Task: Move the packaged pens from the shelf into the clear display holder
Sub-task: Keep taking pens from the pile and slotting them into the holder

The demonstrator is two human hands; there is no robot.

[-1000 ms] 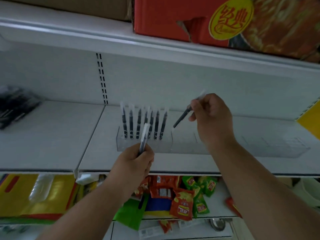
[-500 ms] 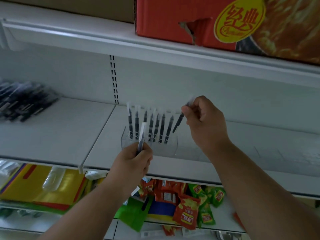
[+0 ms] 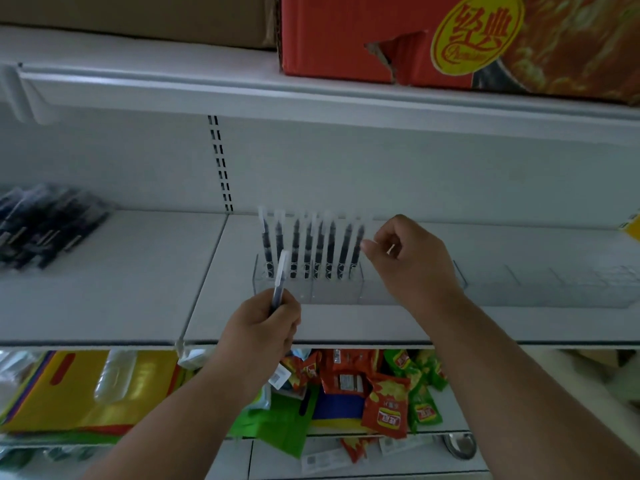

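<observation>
A clear display holder [image 3: 334, 292] stands on the white shelf [image 3: 114, 292], with several black packaged pens [image 3: 311, 245] upright in it. My right hand [image 3: 410, 263] is at the right end of the row, its fingertips pinching the rightmost pen [image 3: 356, 247], which stands in the holder. My left hand [image 3: 263, 329] is in front of the holder and grips one more packaged pen [image 3: 281, 273], pointing up. A pile of packaged pens [image 3: 45, 226] lies at the shelf's far left.
More clear holder sections [image 3: 554, 287] extend to the right along the shelf. A red carton [image 3: 346, 39] sits on the shelf above. Snack packets [image 3: 384, 407] and yellow bags [image 3: 69, 393] fill the shelf below.
My right hand brought its pen down from a slant into the holder at the right end of the row. My left hand kept its pen and stayed in place.
</observation>
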